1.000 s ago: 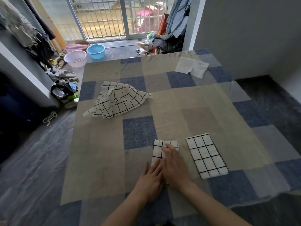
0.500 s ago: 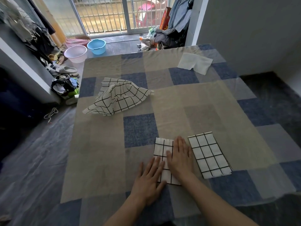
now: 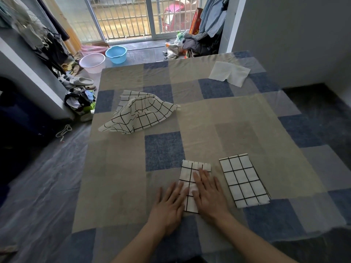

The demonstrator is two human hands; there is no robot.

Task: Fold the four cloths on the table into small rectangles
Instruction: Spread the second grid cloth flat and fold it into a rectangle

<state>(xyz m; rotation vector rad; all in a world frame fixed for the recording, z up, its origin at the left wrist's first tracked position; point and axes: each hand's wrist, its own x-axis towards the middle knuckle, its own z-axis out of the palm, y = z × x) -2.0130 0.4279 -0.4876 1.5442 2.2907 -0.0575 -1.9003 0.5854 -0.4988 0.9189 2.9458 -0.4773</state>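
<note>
A white cloth with a black grid, folded into a narrow rectangle (image 3: 190, 170), lies near the table's front edge. My left hand (image 3: 170, 203) lies flat on its lower left part, fingers spread. My right hand (image 3: 208, 194) presses flat on its right side. Neither hand grips anything. Just to the right lies a second folded grid cloth (image 3: 244, 180), untouched. A crumpled grid cloth (image 3: 139, 113) sits unfolded at the middle left of the table. A plain white cloth (image 3: 228, 73) lies loosely at the far right corner.
The table (image 3: 237, 133) wears a beige and blue checked cover under clear plastic. A wall runs along its far right side. On the floor to the left are slippers (image 3: 80, 81), a clothes heap and two basins (image 3: 103, 58).
My right hand slid back down the folded cloth toward me, while my left hand stayed on its lower left edge. The view shifted slightly downward.
</note>
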